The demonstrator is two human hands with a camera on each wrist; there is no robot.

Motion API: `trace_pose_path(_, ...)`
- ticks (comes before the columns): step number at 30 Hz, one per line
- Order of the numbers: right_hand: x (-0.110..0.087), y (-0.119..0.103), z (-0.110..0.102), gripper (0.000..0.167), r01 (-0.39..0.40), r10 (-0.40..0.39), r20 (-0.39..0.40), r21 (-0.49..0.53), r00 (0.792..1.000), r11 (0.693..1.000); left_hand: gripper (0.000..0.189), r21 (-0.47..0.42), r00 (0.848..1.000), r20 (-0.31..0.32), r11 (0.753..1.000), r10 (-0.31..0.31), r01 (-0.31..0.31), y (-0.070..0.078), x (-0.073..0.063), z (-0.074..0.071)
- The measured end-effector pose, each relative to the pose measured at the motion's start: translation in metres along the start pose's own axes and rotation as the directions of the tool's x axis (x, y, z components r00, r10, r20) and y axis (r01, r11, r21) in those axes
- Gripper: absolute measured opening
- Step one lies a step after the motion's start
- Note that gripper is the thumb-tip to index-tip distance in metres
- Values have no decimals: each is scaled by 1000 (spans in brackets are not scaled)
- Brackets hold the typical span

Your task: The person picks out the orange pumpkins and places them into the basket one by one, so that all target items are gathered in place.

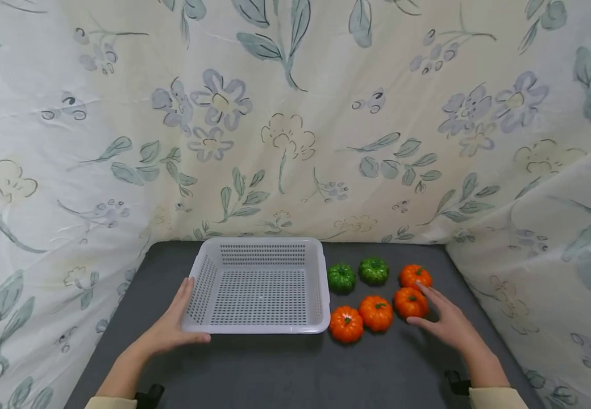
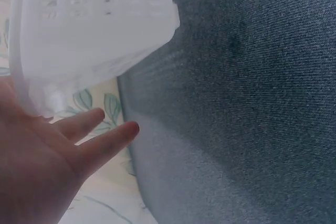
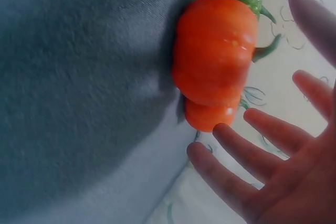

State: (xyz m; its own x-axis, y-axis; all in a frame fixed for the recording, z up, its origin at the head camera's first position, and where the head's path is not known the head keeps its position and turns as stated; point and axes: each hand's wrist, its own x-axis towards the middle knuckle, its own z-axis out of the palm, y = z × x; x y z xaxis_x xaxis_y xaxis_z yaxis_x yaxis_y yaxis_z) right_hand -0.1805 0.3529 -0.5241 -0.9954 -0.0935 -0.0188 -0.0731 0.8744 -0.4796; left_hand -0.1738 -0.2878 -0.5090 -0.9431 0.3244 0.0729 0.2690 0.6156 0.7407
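My left hand (image 1: 170, 328) is at the near left corner of a white slotted plastic basket (image 1: 259, 329), its fingers extended along the side and its thumb by the front rim. In the left wrist view those fingers (image 2: 107, 142) look straight, not curled round the basket. Over on the right, my right hand (image 1: 451, 324) hovers with spread fingers beside an orange toy pumpkin (image 1: 409, 302). Behind that one is another orange pumpkin (image 1: 415, 276). The right wrist view shows a gap between the hand and the nearest pumpkin (image 3: 215, 51). Nothing lies in the basket.
Two more orange pumpkins (image 1: 375, 313) sit between the basket and the right hand. Two green pumpkins (image 1: 374, 271) stand behind them, close to the basket's right side. All rest on a dark grey table (image 1: 295, 369), with a flowered cloth (image 1: 295, 142) hanging around its back and sides.
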Motion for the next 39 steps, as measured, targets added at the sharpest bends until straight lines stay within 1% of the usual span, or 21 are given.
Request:
trace_pose_path(3, 2, 2, 4, 98, 3, -3, 2, 8, 1000, 1000, 142, 12, 1000, -4, 1000, -7, 7, -2, 1, 3)
trace_pose_path(7, 8, 4, 10, 95, 3, -3, 3, 20, 1000, 1000, 142, 24, 1000, -20, 1000, -11, 12, -6, 4, 4)
trace_pose_path(10, 12, 5, 17, 91, 14, -14, -1, 23, 1000, 1000, 141, 8, 999, -18, 999, -37, 38, -8, 1, 4)
trace_pose_path(14, 15, 10, 23, 80, 47, -46, -63, 10, 997, 999, 137, -7, 998, -23, 998, -60, 60, -5, 0, 4)
trace_pose_path(17, 16, 13, 28, 73, 58, -58, -88, -1, 994, 998, 134, -22, 996, -32, 997, -78, 77, -4, -2, 4)
trace_pose_path(21, 16, 13, 32, 73, 21, -21, -61, 7, 998, 1000, 132, -32, 995, -37, 995, -94, 93, -5, -4, 4)
trace_pose_path(24, 17, 14, 34, 72, -7, 9, -45, 58, 999, 998, 132, -34, 995, -40, 995, -97, 95, -6, -5, 5)
trace_pose_path(26, 17, 15, 35, 72, -22, 27, -38, 118, 999, 993, 132, -40, 994, -39, 994, -101, 99, -7, -5, 6)
trace_pose_path(28, 18, 16, 36, 72, -40, 47, -32, 182, 998, 982, 131, -52, 995, -38, 994, -97, 95, -8, -5, 6)
trace_pose_path(31, 18, 16, 35, 74, -71, 79, -24, 249, 997, 966, 131, -63, 994, -39, 993, -99, 96, -9, -5, 6)
trace_pose_path(34, 18, 15, 32, 75, -83, 99, -43, 279, 994, 957, 131, -66, 994, -43, 993, -99, 96, -11, -3, 6)
trace_pose_path(39, 17, 10, 24, 74, -61, 92, -95, 291, 991, 955, 130, -73, 993, -46, 992, -110, 106, -12, -2, 7)
